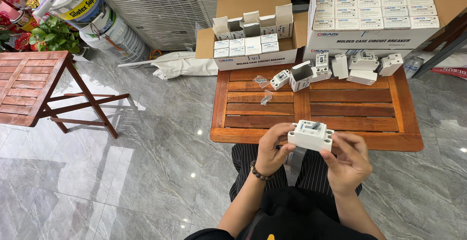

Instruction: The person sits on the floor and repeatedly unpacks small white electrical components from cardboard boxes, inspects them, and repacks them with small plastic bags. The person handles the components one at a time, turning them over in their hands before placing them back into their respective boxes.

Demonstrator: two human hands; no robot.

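Note:
A white circuit breaker with a grey switch is held between both hands above my lap, just in front of the low wooden table. My left hand grips its left end; a bead bracelet is on that wrist. My right hand grips its right end and underside. On the table's far part lie another breaker, an open small white box, several more breakers and two small bags of screws.
Two open cardboard cartons filled with small white boxes stand at the table's far edge. A second wooden table is at the left. Paint buckets, a plant and a wrapped appliance stand behind on the grey tiled floor.

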